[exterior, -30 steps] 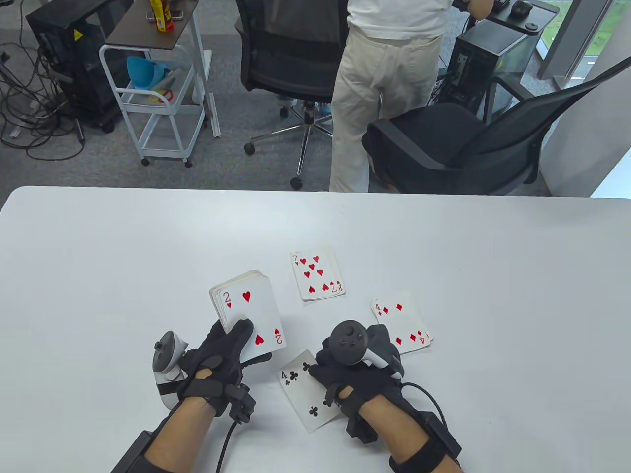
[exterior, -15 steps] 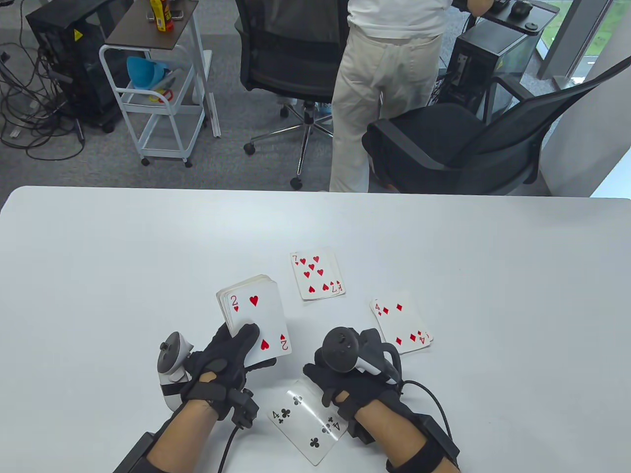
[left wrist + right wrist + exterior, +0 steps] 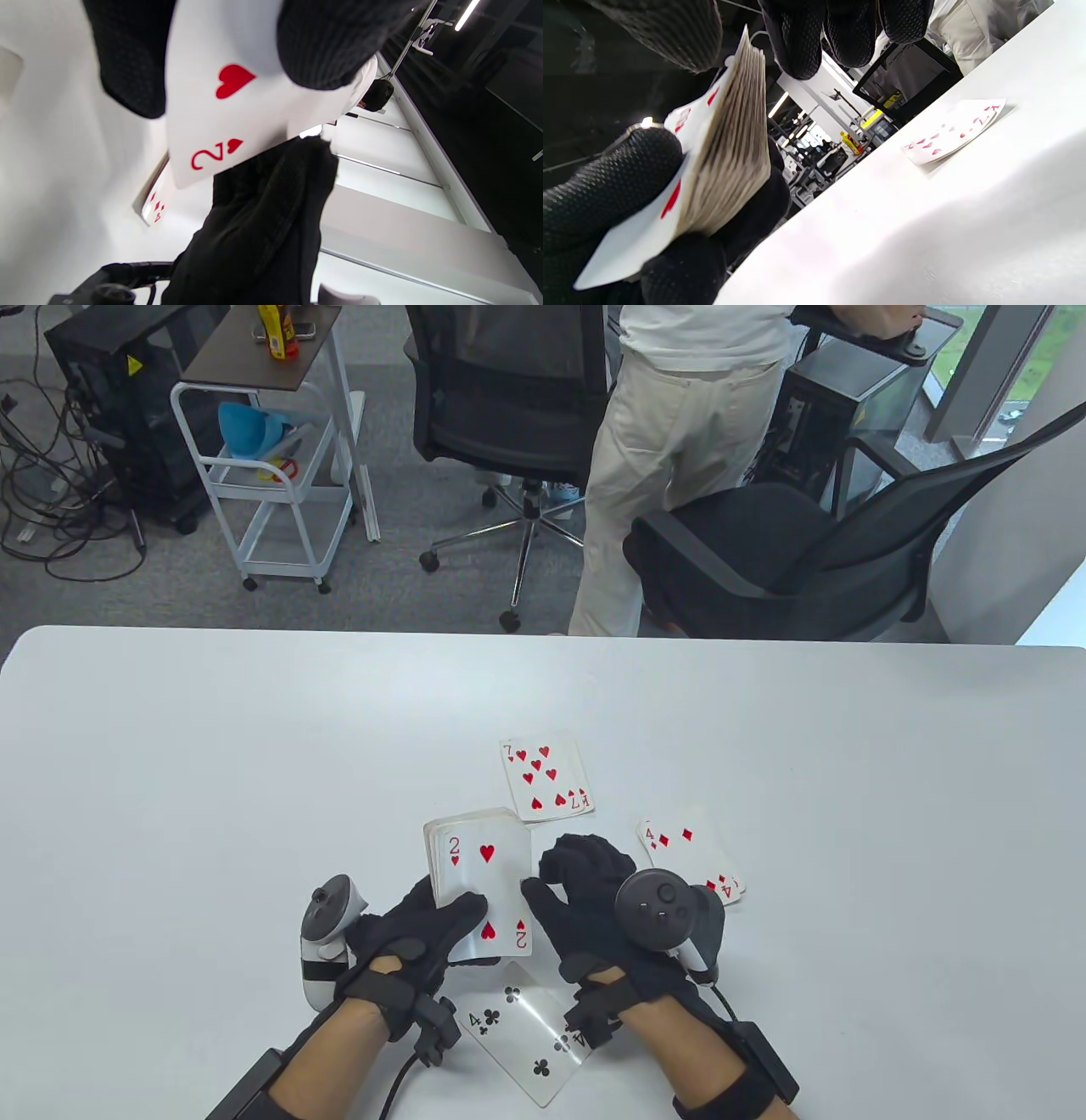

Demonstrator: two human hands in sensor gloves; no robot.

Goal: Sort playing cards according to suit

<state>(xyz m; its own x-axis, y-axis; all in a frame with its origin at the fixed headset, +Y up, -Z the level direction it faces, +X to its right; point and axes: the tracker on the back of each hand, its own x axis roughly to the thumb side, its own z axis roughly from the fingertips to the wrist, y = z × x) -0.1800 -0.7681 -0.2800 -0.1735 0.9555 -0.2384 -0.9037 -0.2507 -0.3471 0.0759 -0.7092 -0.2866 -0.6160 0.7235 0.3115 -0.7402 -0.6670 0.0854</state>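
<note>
The left hand [image 3: 407, 937] grips the deck [image 3: 479, 882] face up, thumb curled over its top card, which reads 2 with red hearts. Just below the deck, between the wrists, a card marked 4 of clubs [image 3: 526, 1031] lies flat on the table [image 3: 170, 772]. The right hand [image 3: 594, 899] has thumb and fingers at the deck's right edge; whether they pinch it cannot be told. Beyond its fingertips lies a pile topped by the 7 of hearts [image 3: 545, 777]; just right of it, a 4 of diamonds [image 3: 683, 857].

We see red hearts on the white deck [image 3: 484, 891], black clubs on a card [image 3: 522, 1035], seemingly red diamonds [image 3: 691, 857], and black gloves [image 3: 594, 916].
</note>
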